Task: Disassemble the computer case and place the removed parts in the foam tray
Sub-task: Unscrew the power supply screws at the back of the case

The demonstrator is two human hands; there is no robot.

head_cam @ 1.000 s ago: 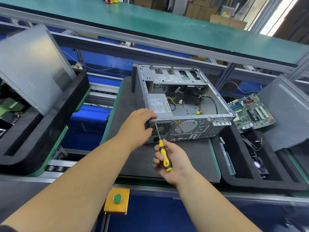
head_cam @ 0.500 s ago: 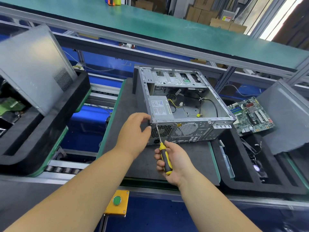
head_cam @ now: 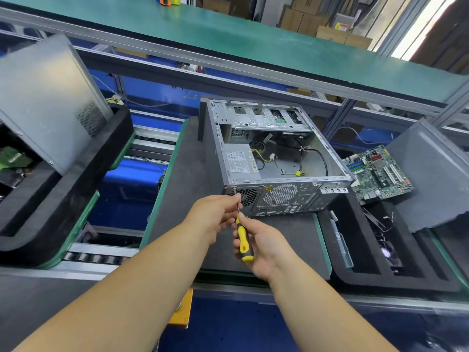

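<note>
— Where is our computer case (head_cam: 276, 158)?

— It lies open in the middle of the dark surface (head_cam: 182, 179), its back wall near us. The power box (head_cam: 239, 161) sits in its near left corner.

— What do our hands do?

— Our right hand (head_cam: 261, 247) curls round the yellow screwdriver (head_cam: 242, 240). Our left hand (head_cam: 215, 214) pinches its thin shaft near the tip, which meets a screw at the top left of the back wall.

— How will the case feel?

— We think it is stiff metal and heavy, with sharp thin edges. So we should hold it by the thick corners. The screw is tiny and could slip away, so we pinch it tight. The power box looks heavy too, and we should lift it by its sides, not by its soft wires.

— Where do parts go?

— In the black foam tray (head_cam: 337, 260) by the right edge. A green board (head_cam: 378, 171) lies on its far side.

— And around us?

— A grey panel (head_cam: 48, 102) leans in another tray on the left. A green shelf (head_cam: 228, 39) runs behind, with cardboard boxes (head_cam: 304, 19) beyond.
</note>
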